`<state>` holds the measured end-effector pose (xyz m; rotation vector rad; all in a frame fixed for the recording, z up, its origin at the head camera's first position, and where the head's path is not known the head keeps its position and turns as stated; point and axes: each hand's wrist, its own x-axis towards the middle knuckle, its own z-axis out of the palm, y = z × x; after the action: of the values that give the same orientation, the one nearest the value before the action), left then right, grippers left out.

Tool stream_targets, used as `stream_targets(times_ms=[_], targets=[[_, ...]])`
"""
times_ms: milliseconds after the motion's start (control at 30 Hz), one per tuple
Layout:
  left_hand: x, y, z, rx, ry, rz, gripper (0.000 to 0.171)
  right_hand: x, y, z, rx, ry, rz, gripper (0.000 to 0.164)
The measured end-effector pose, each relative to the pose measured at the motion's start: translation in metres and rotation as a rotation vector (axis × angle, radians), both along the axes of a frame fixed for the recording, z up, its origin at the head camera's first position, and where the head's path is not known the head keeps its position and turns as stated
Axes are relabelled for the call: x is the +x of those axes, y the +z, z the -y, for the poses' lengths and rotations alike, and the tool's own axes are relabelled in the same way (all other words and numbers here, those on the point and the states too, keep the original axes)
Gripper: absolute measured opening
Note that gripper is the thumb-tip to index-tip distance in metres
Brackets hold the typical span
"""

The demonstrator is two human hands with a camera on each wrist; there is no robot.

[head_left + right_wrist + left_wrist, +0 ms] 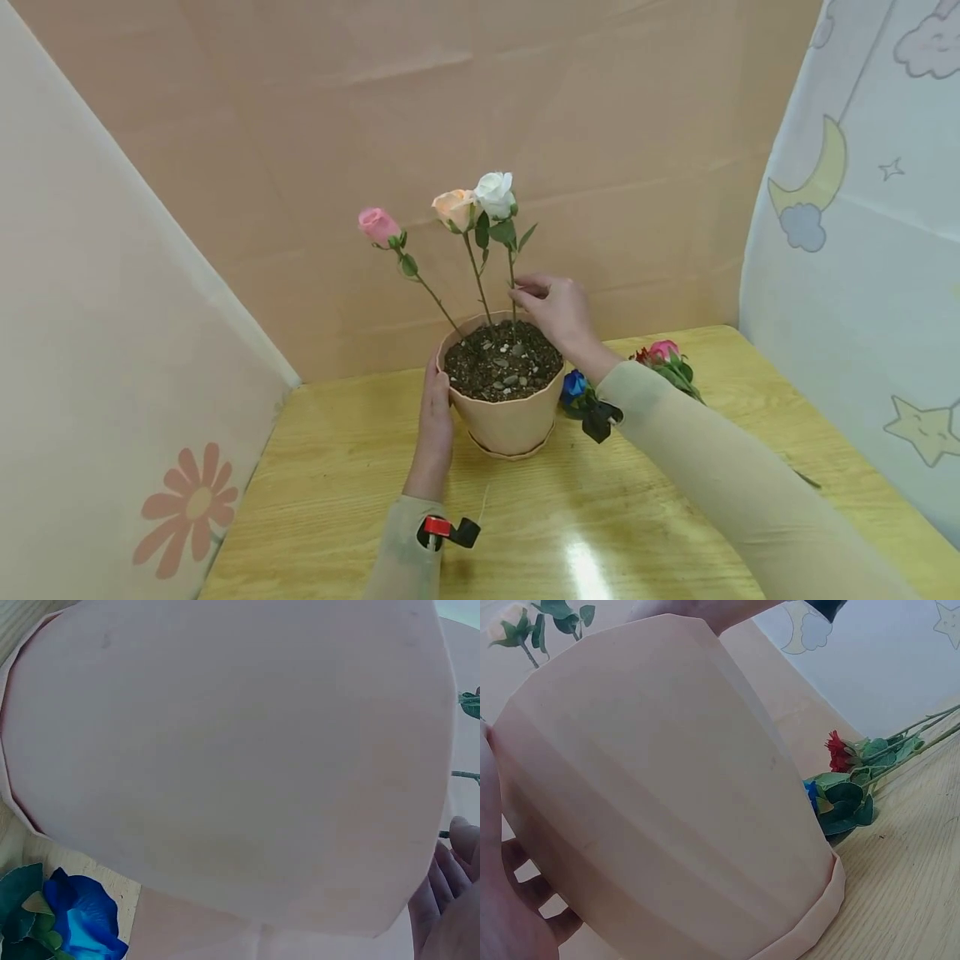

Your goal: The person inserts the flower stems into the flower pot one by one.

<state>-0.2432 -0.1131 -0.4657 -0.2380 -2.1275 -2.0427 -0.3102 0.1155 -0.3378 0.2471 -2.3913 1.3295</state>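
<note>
A peach flower pot of dark, pebbly soil stands on the table. My left hand rests along its left side, thumb near the rim; in the left wrist view its fingers reach behind the pot wall. My right hand pinches the stem of a white rose above the soil's right part. The stem goes down to the soil. A pink rose, leaning left, and a peach rose also stand in the pot.
Right of the pot lie a blue rose, a bright pink flower and a red flower, partly behind my right arm. A peach backdrop rises behind the table, with pale printed cloths on both sides.
</note>
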Motion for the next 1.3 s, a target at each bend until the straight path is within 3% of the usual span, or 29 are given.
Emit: stream_targets(times_ms=[300,567,1000,1300], targets=[[0.0,0.001,0.001,-0.007,-0.004,0.003,0.059,0.006,0.001,-0.01,-0.044,0.011,0.015,0.04],[-0.002,-0.002,0.0,-0.01,0.0,-0.027,0.059,0.023,-0.007,-0.065,0.013,-0.047,0.018,0.045],[-0.004,0.001,0.002,-0.001,-0.013,-0.037,0.059,0.061,-0.033,-0.145,0.238,-0.085,0.113,0.051],[-0.005,-0.002,0.001,0.001,-0.02,0.001,0.06,0.085,-0.067,-0.204,0.319,-0.129,0.193,0.052]])
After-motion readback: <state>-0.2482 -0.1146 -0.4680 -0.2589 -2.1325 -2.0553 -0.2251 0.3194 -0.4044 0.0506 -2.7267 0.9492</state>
